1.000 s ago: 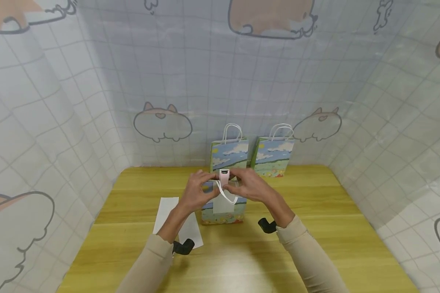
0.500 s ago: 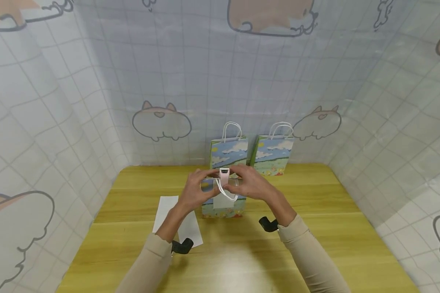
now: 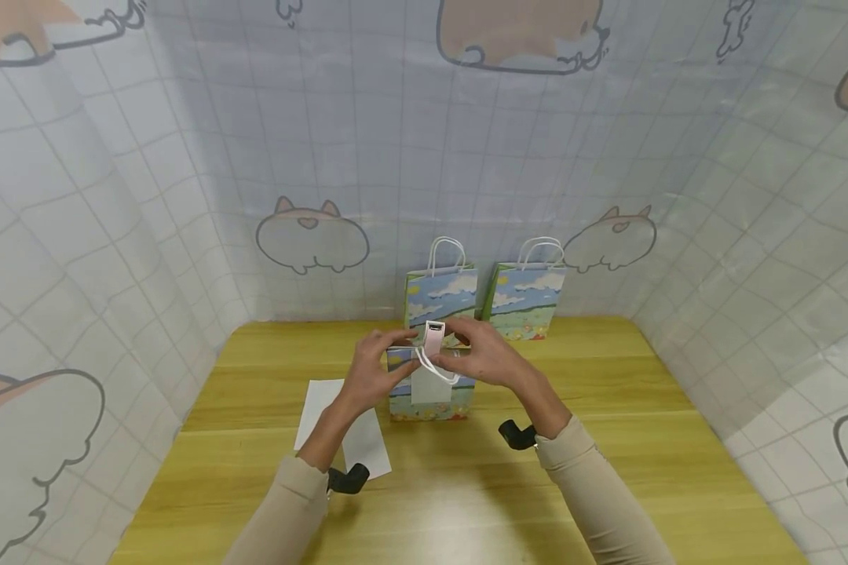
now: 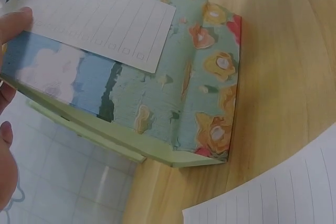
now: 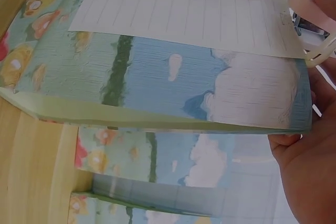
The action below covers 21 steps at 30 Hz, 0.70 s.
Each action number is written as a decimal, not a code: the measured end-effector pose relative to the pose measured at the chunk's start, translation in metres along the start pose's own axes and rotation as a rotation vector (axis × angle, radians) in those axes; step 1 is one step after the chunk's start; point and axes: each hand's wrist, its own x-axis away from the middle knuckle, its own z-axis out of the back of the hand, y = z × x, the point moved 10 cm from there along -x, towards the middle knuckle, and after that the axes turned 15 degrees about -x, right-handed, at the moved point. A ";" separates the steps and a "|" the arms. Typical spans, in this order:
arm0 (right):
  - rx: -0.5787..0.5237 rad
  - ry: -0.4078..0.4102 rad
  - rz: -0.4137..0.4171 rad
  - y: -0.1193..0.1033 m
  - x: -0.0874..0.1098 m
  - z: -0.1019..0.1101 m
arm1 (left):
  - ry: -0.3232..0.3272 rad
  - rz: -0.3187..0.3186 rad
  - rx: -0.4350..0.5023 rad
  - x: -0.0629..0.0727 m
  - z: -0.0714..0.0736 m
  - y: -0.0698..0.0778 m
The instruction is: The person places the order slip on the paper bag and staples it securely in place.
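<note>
A paper gift bag (image 3: 431,412) with a painted sky-and-flowers print is held upright at the middle of the table. A lined paper slip (image 5: 184,14) lies flat against its front. My left hand (image 3: 371,373) pinches the bag's top edge, its thumb on the slip (image 4: 100,17) and its fingers behind. With my right hand (image 3: 491,355) I grip a small pink-and-white stapler (image 3: 433,339) at the bag's top edge, beside the white cord handle (image 3: 438,373). Whether the stapler touches the slip is hard to see.
Two more printed bags, one behind (image 3: 441,290) and one to its right (image 3: 526,302), stand against the patterned backdrop (image 3: 424,157). White lined sheets (image 3: 366,447) lie on the wooden table (image 3: 572,502) near my left forearm.
The held bag has risen slightly. The stapler has tilted a little to the right, and my left index finger has drawn away from its side.
</note>
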 end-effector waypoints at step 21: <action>-0.151 0.163 -0.014 0.006 0.017 0.028 | -0.035 0.085 -0.037 0.013 -0.007 -0.021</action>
